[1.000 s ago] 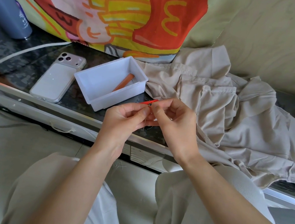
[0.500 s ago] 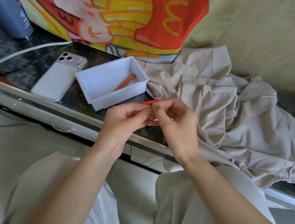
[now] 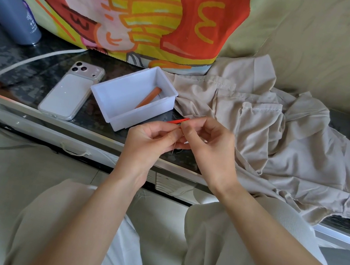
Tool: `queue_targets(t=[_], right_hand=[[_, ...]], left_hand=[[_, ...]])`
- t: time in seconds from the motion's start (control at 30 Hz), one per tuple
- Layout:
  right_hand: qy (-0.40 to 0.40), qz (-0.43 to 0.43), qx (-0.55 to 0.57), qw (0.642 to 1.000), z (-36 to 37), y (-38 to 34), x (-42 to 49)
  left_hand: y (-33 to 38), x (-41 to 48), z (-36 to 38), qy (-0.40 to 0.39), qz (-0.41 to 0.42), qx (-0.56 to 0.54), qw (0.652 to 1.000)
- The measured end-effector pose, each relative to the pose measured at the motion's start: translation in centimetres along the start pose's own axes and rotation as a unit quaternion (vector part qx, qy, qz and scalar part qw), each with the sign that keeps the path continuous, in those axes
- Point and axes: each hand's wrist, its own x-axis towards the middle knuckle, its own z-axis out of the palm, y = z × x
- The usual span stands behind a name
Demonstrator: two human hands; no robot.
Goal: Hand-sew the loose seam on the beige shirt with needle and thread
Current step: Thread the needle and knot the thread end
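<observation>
We judged the job to be in its opening stage: threading, with no stitch yet in the cloth. Our left hand (image 3: 152, 137) had thumb and fingers curled and pinching a small red piece (image 3: 179, 121), perhaps a needle threader, which stuck out to the left above its fingertips. Our right hand (image 3: 210, 145) met it fingertip to fingertip. Its thumb and forefinger were closed, as far as we could see, on a thin strand (image 3: 173, 150) that hung down between the two hands. Whether that strand was needle or thread we could not tell, as it was too fine.

The beige shirt (image 3: 288, 150) lay crumpled just beyond and to the outer side of the right hand, and neither hand was touching it. We could not pick out the loose seam among its folds. The threading remained to be finished, then the seam found, sewn and knotted off.

By our count there were two hands, one shirt, one red piece and one strand. Just past the left hand stood one white tray (image 3: 108, 95) with one orange tube (image 3: 149, 97) lying in it. Farther out on that side were one phone (image 3: 71, 93), one pale cable (image 3: 20, 64) and one blue bottle (image 3: 7, 2). One printed cloth (image 3: 144, 10) hung behind them all.
</observation>
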Motion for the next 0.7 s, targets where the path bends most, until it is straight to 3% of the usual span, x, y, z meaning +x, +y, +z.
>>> queue_targets(t=[0.43, 0.7], right_hand=[[-0.022, -0.002, -0.013, 1.000, -0.16, -0.13, -0.07], [-0.018, -0.019, -0.037, 0.999, -0.23, 0.07, 0.33]], left_hand=[[-0.41, 0.06, -0.31, 0.036, 0.085, 0.112, 0.989], [-0.72, 0.06, 0.07, 0.015, 0.124, 0.153, 0.980]])
